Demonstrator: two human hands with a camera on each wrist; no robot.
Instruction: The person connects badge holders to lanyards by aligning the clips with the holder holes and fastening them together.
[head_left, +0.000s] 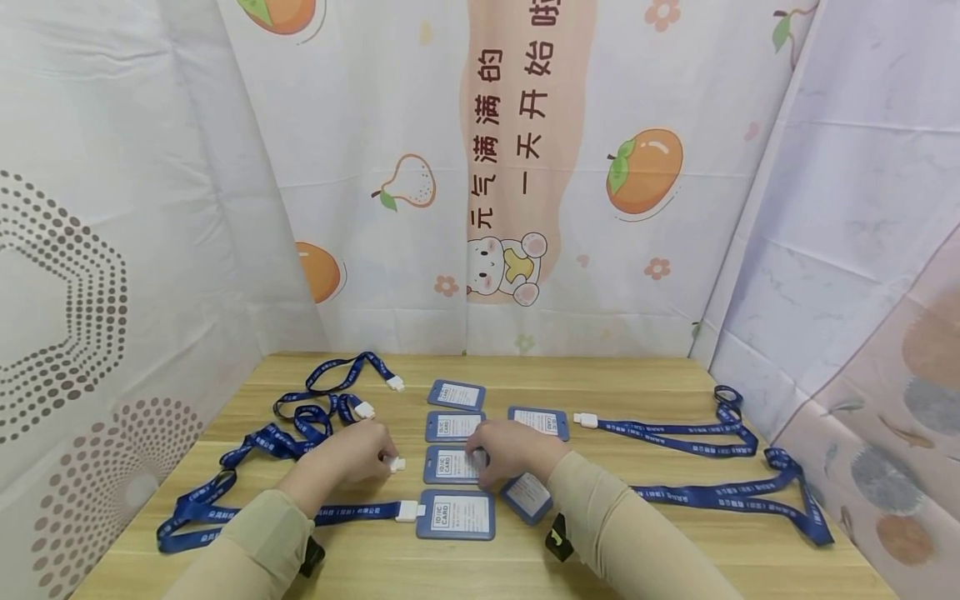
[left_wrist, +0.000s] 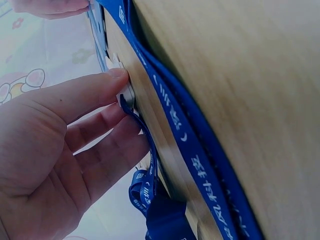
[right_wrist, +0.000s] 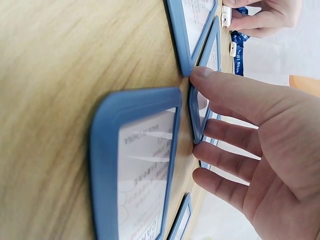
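My left hand (head_left: 351, 457) pinches the white clip (head_left: 397, 464) of a blue lanyard between thumb and fingers; in the left wrist view its strap (left_wrist: 145, 132) trails from the clip. To its right, my right hand (head_left: 517, 450) holds the right end of a blue-rimmed ID card holder (head_left: 442, 465), thumb on the near edge and fingertips at the far edge. The holder's slotted end points at the clip, with a gap between. Just nearer lies another ID card holder (head_left: 480, 525), the white clip (head_left: 407, 511) of a second lanyard at its slotted end.
Two more card holders (head_left: 456, 393) lie behind the held one. Beside my right hand are a tilted holder (head_left: 528, 498) and another holder (head_left: 551, 421). Blue lanyards (head_left: 300, 408) spread over the wooden table's left side; others (head_left: 705, 446) lie right. Curtains (head_left: 360, 267) stand behind the table.
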